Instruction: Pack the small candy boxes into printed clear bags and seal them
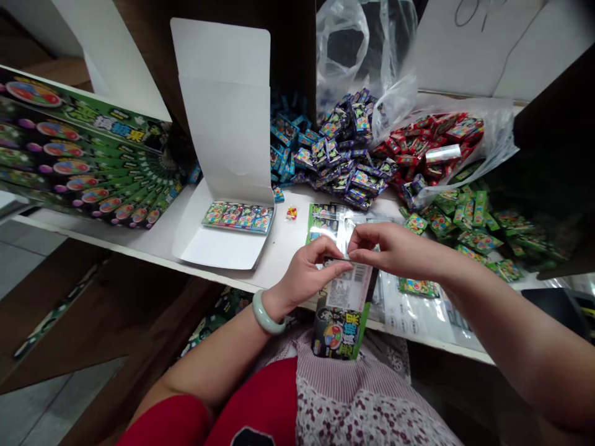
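Head view: hands at the counter's edge
Left hand (304, 275): pinching top of barcoded candy packet (346, 303)
Right hand (395, 251): grasping same top edge
Packet: hanging over edge of counter (279, 254)
Beyond: open white carton (223, 124), heaped candy packs (334, 148)

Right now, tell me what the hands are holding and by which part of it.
The left hand and right hand pinch a flat candy packet at its top end, just above the barcode label.
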A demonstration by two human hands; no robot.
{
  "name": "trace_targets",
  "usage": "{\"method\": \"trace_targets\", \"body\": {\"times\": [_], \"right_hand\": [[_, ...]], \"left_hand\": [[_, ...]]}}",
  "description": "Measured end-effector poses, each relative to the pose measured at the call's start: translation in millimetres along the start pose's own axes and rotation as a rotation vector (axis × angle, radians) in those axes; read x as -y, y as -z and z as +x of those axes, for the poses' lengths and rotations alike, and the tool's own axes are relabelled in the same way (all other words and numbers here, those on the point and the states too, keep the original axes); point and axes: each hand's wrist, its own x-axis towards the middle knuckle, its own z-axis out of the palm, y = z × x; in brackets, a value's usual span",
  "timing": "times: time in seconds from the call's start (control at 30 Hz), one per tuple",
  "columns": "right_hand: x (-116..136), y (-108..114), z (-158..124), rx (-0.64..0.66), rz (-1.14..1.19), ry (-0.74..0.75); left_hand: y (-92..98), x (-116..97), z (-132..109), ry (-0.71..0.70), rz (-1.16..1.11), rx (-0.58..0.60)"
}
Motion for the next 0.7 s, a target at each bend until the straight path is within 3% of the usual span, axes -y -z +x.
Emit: {"method": "trace_targets", "body": {"times": [0.2, 0.27, 0.43, 0.53, 0.6, 0.63, 0.7], "right_hand": [[-9, 1, 8, 0.008, 0.163, -0.035], [-17, -2, 12, 0.059, 0.317, -0.067], [-44, -25, 29, 0.336, 0.903, -0.267], [-58, -36, 31, 0.349, 1.081, -0.235], [-69, -33, 23, 0.310, 0.966, -0.170], [-77, -27, 16, 0.235, 0.791, -0.155], [-99, -9, -3, -0.038, 0.302, -0.208]], "left_hand": [[3.1, -1, 2, -0.094, 0.061, 0.025], [5.5, -3, 2, -0.120, 0.089, 0.034], [6.6, -7, 3, -0.150, 0.281, 0.065], [8.4, -9, 5, -0.102, 0.313, 0.097], [16.8, -9, 10, -0.026, 0.291, 0.027], [23.6, -8, 13, 0.021, 0.265, -0.073], [40.1, -3, 20, 0.124, 0.146, -0.363]]}}
